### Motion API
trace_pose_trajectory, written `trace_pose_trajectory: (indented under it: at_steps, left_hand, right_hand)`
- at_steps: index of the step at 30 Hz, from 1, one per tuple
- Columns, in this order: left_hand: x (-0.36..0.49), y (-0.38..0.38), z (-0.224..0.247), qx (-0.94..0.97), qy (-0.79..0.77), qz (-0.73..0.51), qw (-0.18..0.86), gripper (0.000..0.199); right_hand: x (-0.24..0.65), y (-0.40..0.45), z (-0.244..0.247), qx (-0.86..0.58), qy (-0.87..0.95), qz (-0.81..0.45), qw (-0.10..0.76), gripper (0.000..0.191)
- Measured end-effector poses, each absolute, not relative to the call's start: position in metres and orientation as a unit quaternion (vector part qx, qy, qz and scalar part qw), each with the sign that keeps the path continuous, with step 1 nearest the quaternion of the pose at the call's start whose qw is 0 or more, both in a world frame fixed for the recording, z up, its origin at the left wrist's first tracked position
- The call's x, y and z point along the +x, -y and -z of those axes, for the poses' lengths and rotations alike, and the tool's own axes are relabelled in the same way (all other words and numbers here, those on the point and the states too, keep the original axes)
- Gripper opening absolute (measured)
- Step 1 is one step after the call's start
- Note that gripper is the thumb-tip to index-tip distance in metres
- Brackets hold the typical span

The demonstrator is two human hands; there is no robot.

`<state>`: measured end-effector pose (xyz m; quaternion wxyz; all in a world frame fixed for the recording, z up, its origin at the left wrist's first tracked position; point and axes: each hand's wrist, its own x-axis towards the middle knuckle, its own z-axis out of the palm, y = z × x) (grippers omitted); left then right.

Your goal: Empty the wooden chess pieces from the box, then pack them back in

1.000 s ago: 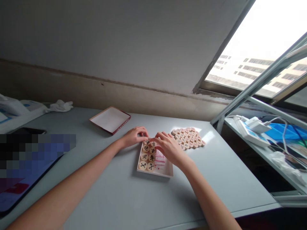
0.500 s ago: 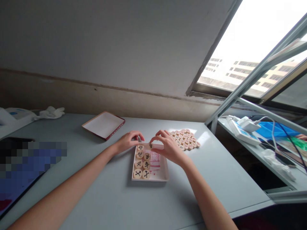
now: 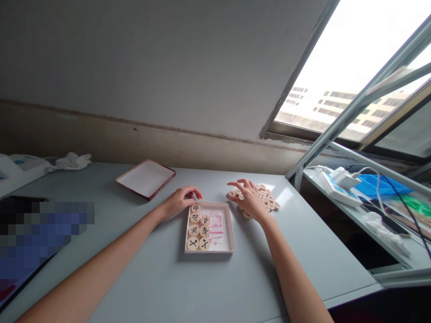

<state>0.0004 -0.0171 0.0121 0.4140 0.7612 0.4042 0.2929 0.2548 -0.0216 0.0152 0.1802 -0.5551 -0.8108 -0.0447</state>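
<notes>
Meanwhile, the grey table (image 3: 168,278) is bearing a white tray (image 3: 230,233) of wooden discs (image 3: 198,224); the left hand (image 3: 178,202) is curling against its corner, and the right hand (image 3: 249,201), fingers spread, is pressing on the loose discs (image 3: 269,202) just beside it.

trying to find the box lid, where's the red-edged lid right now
In the head view the red-edged lid lies open side up on the grey table, far left of centre, just beyond the left hand and the white tray.
</notes>
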Motion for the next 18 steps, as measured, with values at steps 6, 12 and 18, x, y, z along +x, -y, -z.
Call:
trace_pose_trajectory:
  at_steps: [6,12,18]
  left_hand:
    - [0.0,0.016,-0.011,0.771,-0.405,-0.29,0.397,0.02]
    - [0.0,0.015,-0.009,0.775,-0.392,-0.301,0.392,0.02]
    - [0.001,0.014,-0.008,0.776,-0.387,-0.308,0.39,0.021]
  right_hand:
    - [0.249,0.02,-0.019,-0.557,0.808,0.024,0.188,0.017]
    - [0.225,0.045,-0.045,-0.431,0.863,-0.155,0.215,0.018]
    - [0.194,0.064,-0.044,-0.39,0.906,-0.141,0.081,0.026]
